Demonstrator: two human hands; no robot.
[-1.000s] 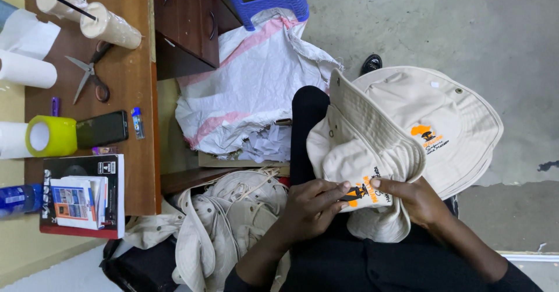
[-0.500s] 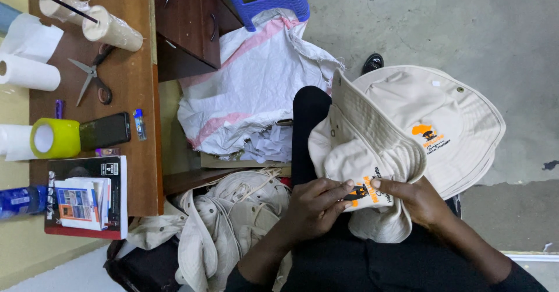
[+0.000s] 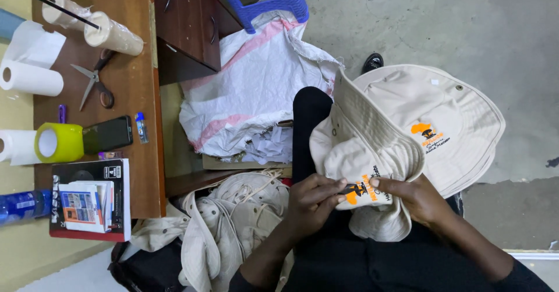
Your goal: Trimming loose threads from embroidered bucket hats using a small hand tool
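I see a wooden desk [image 3: 134, 170] at nine o'clock and a white sack [image 3: 244, 94] at twelve. On the lap lies a cream hat [image 3: 372, 146]; my left hand [image 3: 311, 202] and right hand [image 3: 416, 199] each pinch its cloth around the orange print [image 3: 364, 192] between them.

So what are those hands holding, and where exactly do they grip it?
A cream bucket hat. The left hand and right hand pinch its crown on either side of the orange and black emblem.
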